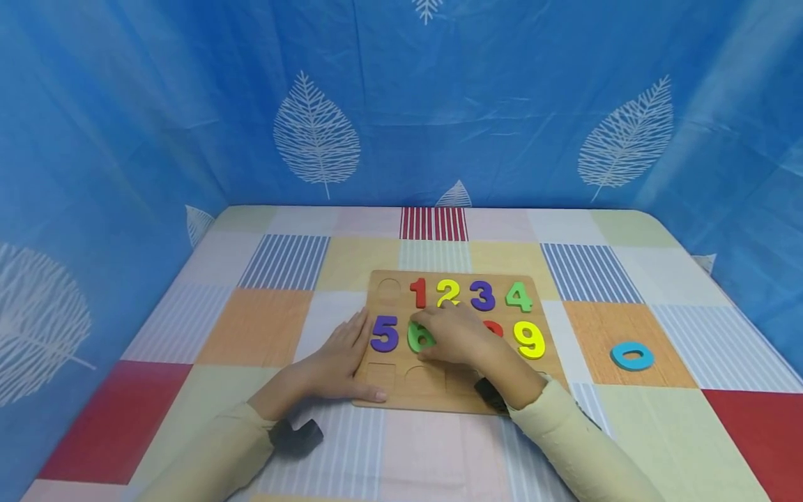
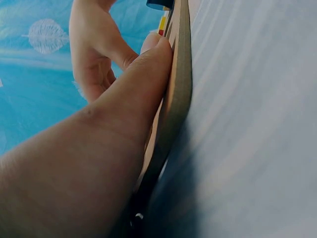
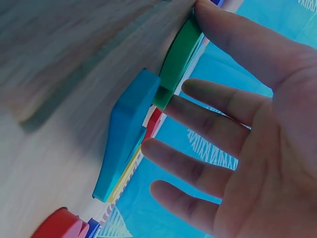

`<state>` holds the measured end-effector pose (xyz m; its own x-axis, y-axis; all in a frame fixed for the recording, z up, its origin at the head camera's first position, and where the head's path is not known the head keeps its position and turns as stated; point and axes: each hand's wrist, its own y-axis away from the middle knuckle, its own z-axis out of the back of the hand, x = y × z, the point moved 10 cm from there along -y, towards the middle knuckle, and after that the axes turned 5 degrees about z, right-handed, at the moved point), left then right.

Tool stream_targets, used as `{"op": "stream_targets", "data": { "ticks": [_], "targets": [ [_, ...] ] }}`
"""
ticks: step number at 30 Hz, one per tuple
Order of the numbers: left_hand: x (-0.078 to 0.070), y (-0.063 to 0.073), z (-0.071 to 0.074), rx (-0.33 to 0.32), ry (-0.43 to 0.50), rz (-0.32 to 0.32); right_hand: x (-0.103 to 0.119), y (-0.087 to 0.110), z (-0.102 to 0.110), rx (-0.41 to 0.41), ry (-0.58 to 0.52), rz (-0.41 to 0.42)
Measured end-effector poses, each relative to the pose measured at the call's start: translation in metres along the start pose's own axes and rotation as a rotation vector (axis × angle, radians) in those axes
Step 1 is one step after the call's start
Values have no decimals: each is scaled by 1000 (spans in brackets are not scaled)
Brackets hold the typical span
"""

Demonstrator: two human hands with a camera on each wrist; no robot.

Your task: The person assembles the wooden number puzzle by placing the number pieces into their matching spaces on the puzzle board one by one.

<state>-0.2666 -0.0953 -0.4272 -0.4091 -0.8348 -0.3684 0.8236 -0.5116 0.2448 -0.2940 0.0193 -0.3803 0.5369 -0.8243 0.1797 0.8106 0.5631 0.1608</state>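
In the head view, my right hand is over the wooden number board, with thumb and fingertips at opposite sides of the green number 6. The right wrist view shows the thumb at one end of the green 6 and a finger at the other. Beside it sits a blue piece, which the hand hides in the head view. My left hand lies along the board's left edge, fingers extended and thumb on its front left corner. The purple 5 is close to its fingers.
Numbers 1, 2, 3, 4 and 9 sit on the board; a red piece is partly covered. A blue 0 lies on the tablecloth at right. A blue curtain surrounds the table.
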Motion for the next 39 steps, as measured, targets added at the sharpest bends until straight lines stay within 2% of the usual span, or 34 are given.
{"op": "stream_targets", "data": {
  "ticks": [7, 11, 14, 18, 27, 39],
  "targets": [
    [3, 0, 0, -16, -25, -8, 0, 0, 0, -23, 4, 0],
    [0, -2, -5, -10, -9, -17, -2, 2, -2, -14, 21, -2],
    [1, -1, -6, -11, 0, -1, 0, 2, -3, -11, 15, 11],
    [3, 2, -4, -19, 0, 14, 2, 1, -3, -16, 1, 15],
    [-3, 1, -3, -24, 15, -24, -1, 3, -2, -30, -20, -10],
    [-1, 3, -2, -15, -4, -13, -4, 4, 0, -49, -27, 27]
  ]
}}
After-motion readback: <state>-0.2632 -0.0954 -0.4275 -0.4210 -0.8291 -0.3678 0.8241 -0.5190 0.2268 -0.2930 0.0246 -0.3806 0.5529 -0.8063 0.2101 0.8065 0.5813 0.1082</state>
